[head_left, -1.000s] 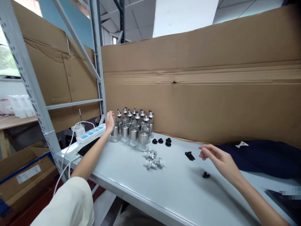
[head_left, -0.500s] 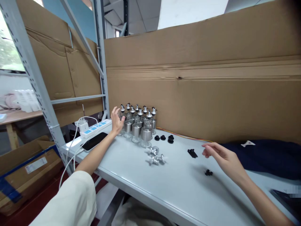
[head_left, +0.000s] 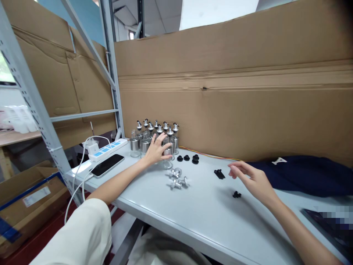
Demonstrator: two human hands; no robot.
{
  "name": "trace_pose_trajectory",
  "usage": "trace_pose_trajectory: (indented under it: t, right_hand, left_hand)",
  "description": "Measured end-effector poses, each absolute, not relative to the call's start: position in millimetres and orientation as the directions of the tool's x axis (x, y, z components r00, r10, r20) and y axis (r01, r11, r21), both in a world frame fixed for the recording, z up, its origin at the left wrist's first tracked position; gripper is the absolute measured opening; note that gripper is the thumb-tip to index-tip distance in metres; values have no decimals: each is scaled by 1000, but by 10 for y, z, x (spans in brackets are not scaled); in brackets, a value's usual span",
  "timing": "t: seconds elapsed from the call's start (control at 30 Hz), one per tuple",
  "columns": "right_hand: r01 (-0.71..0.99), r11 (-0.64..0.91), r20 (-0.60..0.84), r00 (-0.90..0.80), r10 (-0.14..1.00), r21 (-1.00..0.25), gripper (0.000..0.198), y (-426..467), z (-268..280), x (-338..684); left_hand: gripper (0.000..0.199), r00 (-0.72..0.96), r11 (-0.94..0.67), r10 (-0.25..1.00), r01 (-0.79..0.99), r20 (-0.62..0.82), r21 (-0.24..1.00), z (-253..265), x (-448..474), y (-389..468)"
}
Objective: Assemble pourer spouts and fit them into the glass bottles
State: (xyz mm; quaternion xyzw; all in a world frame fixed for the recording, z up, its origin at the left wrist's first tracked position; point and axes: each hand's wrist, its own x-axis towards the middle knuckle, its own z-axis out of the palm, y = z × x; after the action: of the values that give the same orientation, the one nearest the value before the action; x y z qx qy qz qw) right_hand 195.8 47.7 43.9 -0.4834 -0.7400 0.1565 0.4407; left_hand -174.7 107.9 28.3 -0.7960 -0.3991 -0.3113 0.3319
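Observation:
My left hand [head_left: 156, 150] has its fingers spread in front of a group of glass bottles with metal bands. A front bottle [head_left: 168, 151] is just behind its fingertips; I cannot tell whether they touch. Another banded bottle [head_left: 135, 144] without a spout stands at the left. Behind are several bottles topped with silver pour spouts [head_left: 175, 127]. My right hand [head_left: 255, 181] hovers over the table's right side, fingers loosely bent and apart, with nothing visible in it. Below and left of it lie small black parts [head_left: 219, 174] and another small black cluster [head_left: 236, 194].
Silver spout fittings [head_left: 176, 178] and black rubber stoppers [head_left: 195, 159] lie mid-table. At left are a phone [head_left: 107, 165] and a white power strip [head_left: 109, 149] with cables. Dark blue cloth [head_left: 303, 173] lies at right by the cardboard wall [head_left: 234, 121]. A dark device [head_left: 325, 228] sits nearer.
My left hand has moved right, from the left end of the bottle group to its front bottles. My right hand stays over the same area. The view has shifted slightly right.

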Motion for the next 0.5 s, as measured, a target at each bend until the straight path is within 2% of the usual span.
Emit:
trace_pose_trajectory:
  t: [0.13, 0.23, 0.33, 0.4, 0.5]
  right_hand:
    - [573, 500, 505, -166, 847, -650, 35, 466, 449, 1946]
    - [563, 509, 512, -170, 842, -651, 33, 452, 466, 1925]
    - [487, 534, 515, -186, 837, -691, 35, 411, 517, 1868]
    - [412, 552, 511, -215, 832, -725, 36, 358, 580, 1799]
    - [437, 618, 531, -317, 786, -654, 28, 274, 690, 1640]
  left_hand:
    - [53, 485, -472, 429, 840, 762, -268, 292, -1737, 1010]
    - [42, 448, -498, 377, 836, 811, -231, 411, -1519, 790]
    - [24, 498, -647, 322, 737, 805, -197, 630, -1218, 441]
    - [26, 516, -757, 340, 647, 786, -97, 725, -1063, 174]
    - [26, 586, -801, 385, 596, 712, -57, 638, -960, -147]
